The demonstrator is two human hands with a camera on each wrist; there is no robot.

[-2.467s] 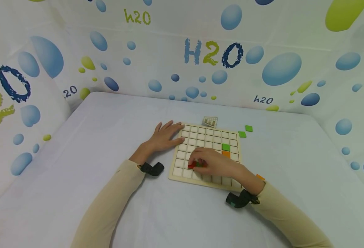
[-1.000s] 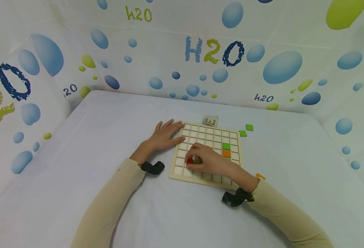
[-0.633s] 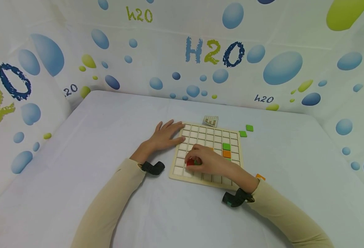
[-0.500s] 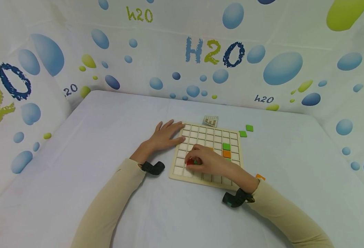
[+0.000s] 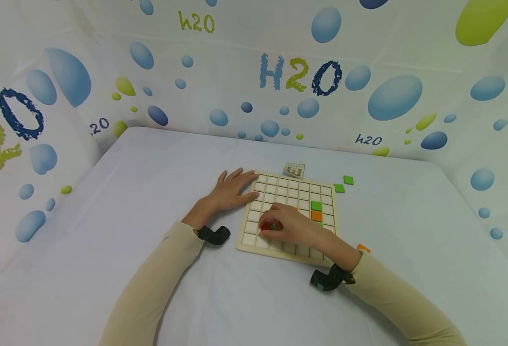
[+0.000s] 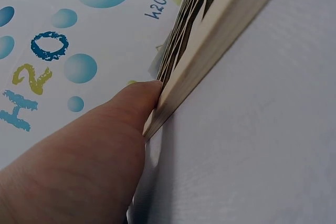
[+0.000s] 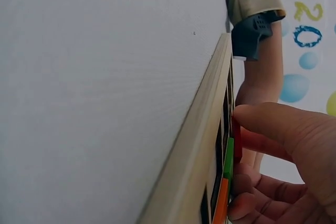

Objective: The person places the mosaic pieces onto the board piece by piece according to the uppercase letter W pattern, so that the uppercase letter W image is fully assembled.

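A wooden grid board lies on the table. My left hand rests flat at its left edge, fingers spread; in the left wrist view the thumb touches the board's side. Over the board's lower left part, my right hand pinches a red square tile between thumb and fingers, close upon the grid. Beside it sit a green tile and an orange tile in the grid, partly covered by curled fingers. Farther right on the board are another green tile and orange tile.
Two loose green tiles lie off the board's far right corner. An orange tile shows beside the right wrist, partly hidden by the sleeve. Behind the board stands a small printed grid card. A patterned curtain surrounds the table.
Compared with the oldest frame, my right hand has shifted slightly left and away from me with the red tile. Since then it stays nearly still. My left hand has not moved.
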